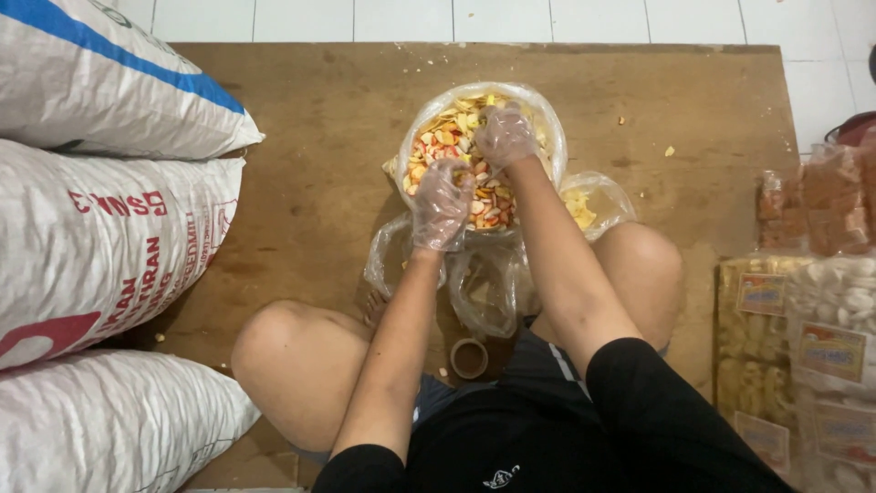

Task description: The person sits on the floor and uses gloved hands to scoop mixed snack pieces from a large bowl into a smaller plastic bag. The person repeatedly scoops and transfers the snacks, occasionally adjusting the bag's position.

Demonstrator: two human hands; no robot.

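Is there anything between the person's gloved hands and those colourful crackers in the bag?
Nothing visible except thin clear gloves. The left hand and right hand are already down among the crackers inside the open plastic bag.

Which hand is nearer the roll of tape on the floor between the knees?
Left. The left hand is at the near edge of the bag of crackers, closer to the tape roll. The right hand reaches deeper into the bag, farther from the roll.

Even, soft indoor light, faint shadows beneath the knees, slight softness at the edges.
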